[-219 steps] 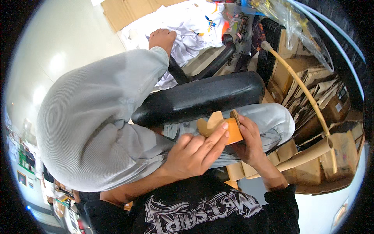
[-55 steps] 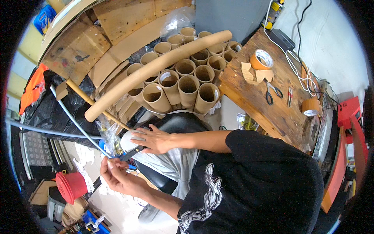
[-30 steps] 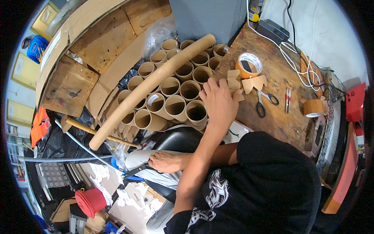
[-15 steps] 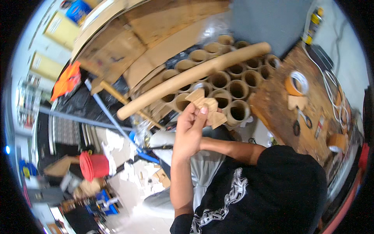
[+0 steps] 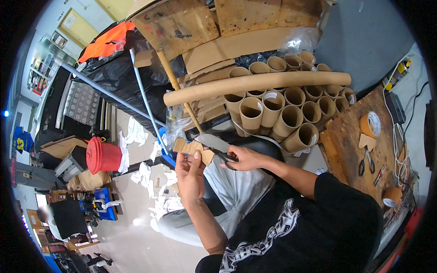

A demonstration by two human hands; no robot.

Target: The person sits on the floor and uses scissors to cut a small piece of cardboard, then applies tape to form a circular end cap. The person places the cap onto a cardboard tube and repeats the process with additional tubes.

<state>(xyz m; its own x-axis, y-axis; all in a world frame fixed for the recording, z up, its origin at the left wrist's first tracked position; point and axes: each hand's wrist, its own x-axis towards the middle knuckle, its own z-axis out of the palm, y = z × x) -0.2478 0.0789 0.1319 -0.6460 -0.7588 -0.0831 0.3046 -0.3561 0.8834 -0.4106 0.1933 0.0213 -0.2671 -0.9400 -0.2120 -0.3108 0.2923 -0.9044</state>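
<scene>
Above my lap, my left hand [image 5: 190, 175] pinches a small piece of brown cardboard [image 5: 208, 156] between thumb and fingers. My right hand [image 5: 246, 158] grips black-handled scissors [image 5: 224, 156], its fingers around the handles. The blades reach toward the cardboard's upper edge; whether they touch it I cannot tell. Just beyond my knees stand several upright cardboard tubes [image 5: 290, 117]. One long tube [image 5: 259, 83] lies across their tops.
On the wooden table [image 5: 342, 125] at right lie a tape roll [image 5: 369, 124], a second pair of scissors [image 5: 366, 163] and a white cable [image 5: 395, 145]. A red bucket [image 5: 104, 155], scattered white scraps [image 5: 144, 178] and a blue pole [image 5: 148, 101] are at left. Another person [image 5: 68, 217] is farther off.
My right hand, mostly hidden behind the left before, now shows to the right with scissors in it. The cardboard has moved left and lower in the view. The view itself has shifted.
</scene>
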